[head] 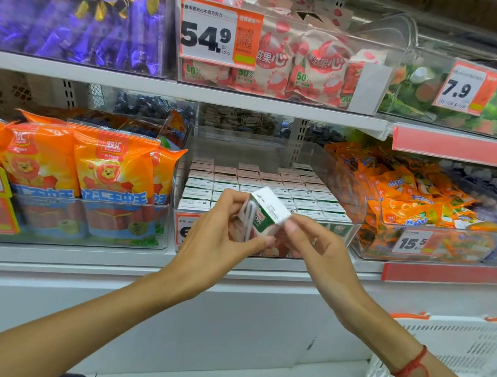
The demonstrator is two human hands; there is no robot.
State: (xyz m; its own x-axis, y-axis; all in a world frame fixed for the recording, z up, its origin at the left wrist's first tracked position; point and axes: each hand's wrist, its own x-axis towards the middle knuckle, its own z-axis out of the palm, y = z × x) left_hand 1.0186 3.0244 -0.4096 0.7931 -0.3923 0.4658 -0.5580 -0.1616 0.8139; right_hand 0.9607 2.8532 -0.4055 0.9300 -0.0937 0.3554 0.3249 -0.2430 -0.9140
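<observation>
The small juice carton point(265, 215), tilted in the air just before the clear bin point(344, 178) of like cartons, is pinched by left hand point(216, 235) and right hand point(318, 247) alike; it looks light, stiff-cornered yet squashable, best gripped across flat faces.

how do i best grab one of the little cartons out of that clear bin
Probably from above, pinching the top of a front-row carton across its sides. The cartons stand upright, packed in rows, so only their flat tops are exposed, and the front wall of the clear bin covers their faces.
</observation>
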